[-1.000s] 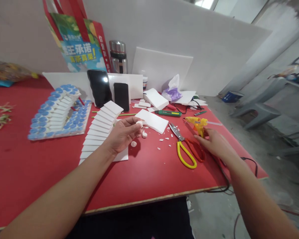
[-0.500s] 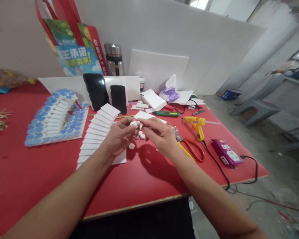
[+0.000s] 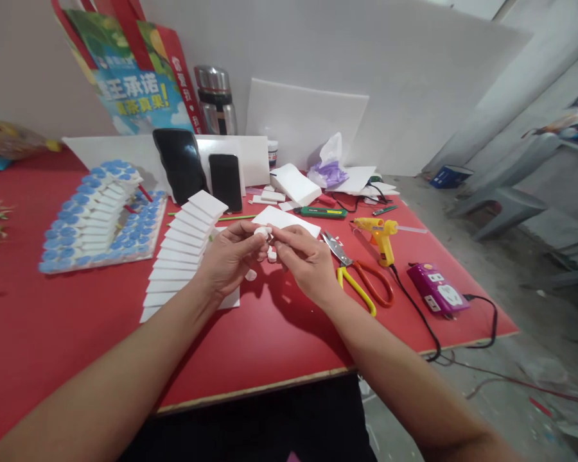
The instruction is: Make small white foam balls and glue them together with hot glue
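My left hand point(image 3: 228, 258) is closed, with thumb and fingertips pinching a small round white foam piece point(image 3: 261, 232). Close against it, my right hand point(image 3: 307, 258) has its thumb and forefinger pressed together at the piece's right side; whatever sits between those fingertips is too small to make out. Below the fingers, a small white disc point(image 3: 251, 275) lies on the red table point(image 3: 270, 333). Partly behind my left hand is a fanned staircase of white foam strips point(image 3: 173, 264) on a white board.
At left stands a blue-and-white stair model point(image 3: 103, 224). Two phones point(image 3: 225, 183) lean against white board at the back. Toward the right lie scissors point(image 3: 366, 289), a green cutter point(image 3: 322, 212), a yellow glue gun point(image 3: 383, 239) with a trailing cord and a purple power socket point(image 3: 437, 289).
The view has shifted slightly, so the table things sit a little higher and mostly further left. Both hands stay together at the white piece, with small finger movements.
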Motion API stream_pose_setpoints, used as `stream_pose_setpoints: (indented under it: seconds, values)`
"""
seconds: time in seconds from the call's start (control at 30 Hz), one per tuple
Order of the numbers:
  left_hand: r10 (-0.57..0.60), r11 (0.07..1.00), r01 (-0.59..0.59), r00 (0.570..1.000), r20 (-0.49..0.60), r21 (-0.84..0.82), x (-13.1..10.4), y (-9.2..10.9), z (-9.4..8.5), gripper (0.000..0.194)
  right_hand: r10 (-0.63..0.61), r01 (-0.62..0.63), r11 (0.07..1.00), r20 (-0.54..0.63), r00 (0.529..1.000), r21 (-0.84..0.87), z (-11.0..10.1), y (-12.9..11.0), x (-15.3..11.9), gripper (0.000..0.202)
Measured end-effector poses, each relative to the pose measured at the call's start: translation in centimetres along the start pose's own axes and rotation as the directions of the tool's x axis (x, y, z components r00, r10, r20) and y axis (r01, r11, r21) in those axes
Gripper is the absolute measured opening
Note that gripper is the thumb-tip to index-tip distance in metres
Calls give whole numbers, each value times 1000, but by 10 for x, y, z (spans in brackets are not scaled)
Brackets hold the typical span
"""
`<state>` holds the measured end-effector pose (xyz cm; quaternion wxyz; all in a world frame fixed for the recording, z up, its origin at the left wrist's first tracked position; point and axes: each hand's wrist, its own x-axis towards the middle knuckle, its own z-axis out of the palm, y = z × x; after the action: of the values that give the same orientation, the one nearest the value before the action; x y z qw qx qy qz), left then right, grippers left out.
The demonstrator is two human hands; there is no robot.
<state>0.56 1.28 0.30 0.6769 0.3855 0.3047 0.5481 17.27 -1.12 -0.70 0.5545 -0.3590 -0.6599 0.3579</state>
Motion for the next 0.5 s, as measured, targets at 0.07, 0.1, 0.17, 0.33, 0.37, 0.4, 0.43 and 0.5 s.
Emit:
stream_pose_setpoints:
  seconds: [0.07,0.1,0.17,0.33,0.37,0.4,0.43,0.5]
  values:
    - [37,999,-37,999,-10,-24,1,-1,2,37,-48,48,999,-16,999,1,0,3,0,34]
    - [50,998,-50,999,-12,-34,1,-1,2,37,-64,64,998,-22,998,2,0,4,-1,33]
    - [53,998,-53,999,-8,-33,1,-2,2,35,-72,71,997,-30,997,-4,0,4,-1,32]
    - [49,999,-49,999,21,1,0,-5,-2,30,-114,112,992,-47,992,-54,-2,-3,0,27]
    - [48,999,-48,999,23,1,0,-6,-3,29,-128,125,990,-50,990,-71,-3,-4,0,27]
    - [43,999,-43,999,24,3,0,-6,-3,30,-144,139,986,-53,988,-90,-3,-5,0,26]
    - [37,999,-37,999,23,5,0,-6,-3,30,-161,154,982,-55,985,-111,-4,-5,0,26]
    - [25,1000,-25,1000,13,8,0,-7,-2,32,-206,195,967,-56,977,-162,-4,-5,0,26]
